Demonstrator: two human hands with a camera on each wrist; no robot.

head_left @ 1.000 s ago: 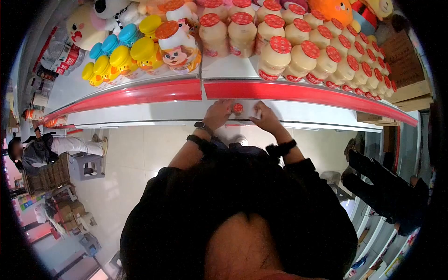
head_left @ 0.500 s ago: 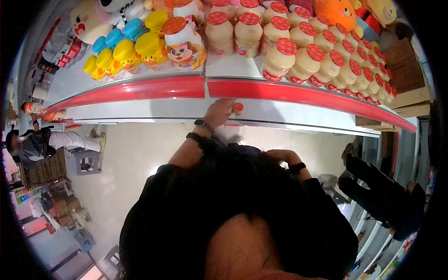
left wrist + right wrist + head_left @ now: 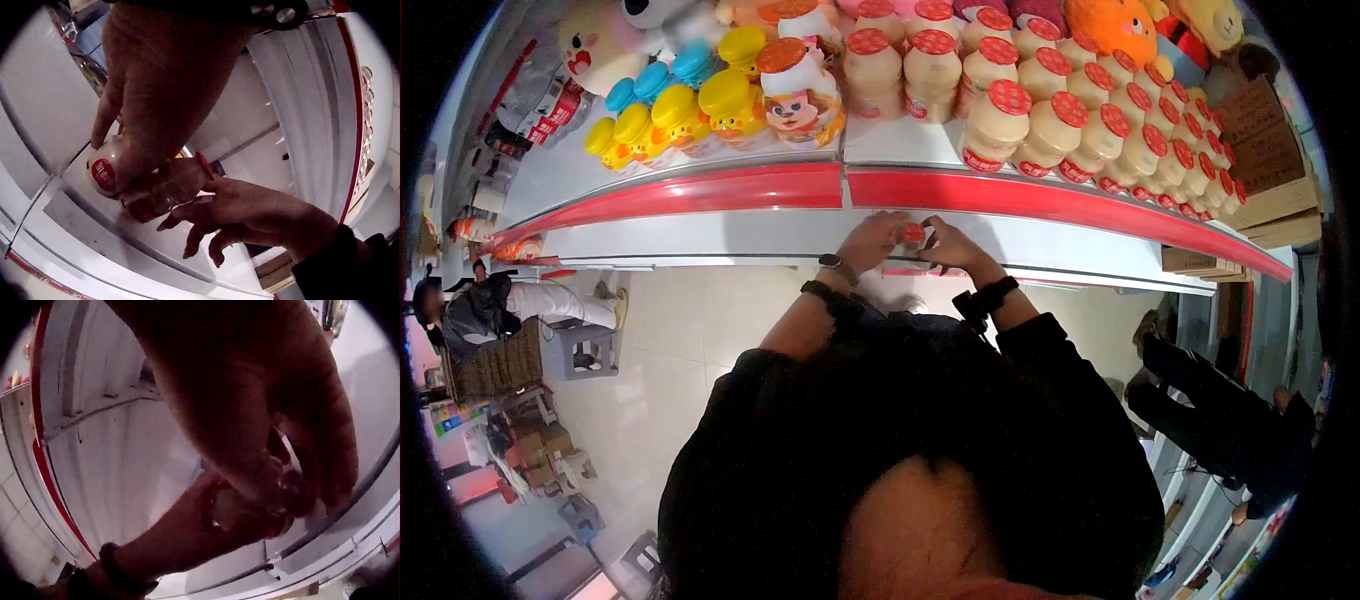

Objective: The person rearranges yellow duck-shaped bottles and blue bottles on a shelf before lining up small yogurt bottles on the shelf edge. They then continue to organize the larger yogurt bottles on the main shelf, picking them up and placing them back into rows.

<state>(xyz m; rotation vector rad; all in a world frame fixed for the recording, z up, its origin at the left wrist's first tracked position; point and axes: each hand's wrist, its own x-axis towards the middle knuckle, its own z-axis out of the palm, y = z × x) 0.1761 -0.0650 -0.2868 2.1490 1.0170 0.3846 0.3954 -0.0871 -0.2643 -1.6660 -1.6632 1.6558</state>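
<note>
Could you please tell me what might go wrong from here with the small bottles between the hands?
The clear red-capped bottle leans at an angle between the left hand and right hand, so it might slip or tip. The pale bottle is close beside it and could get knocked. The ledge is narrow, so a dropped bottle might roll off its front edge.
</note>
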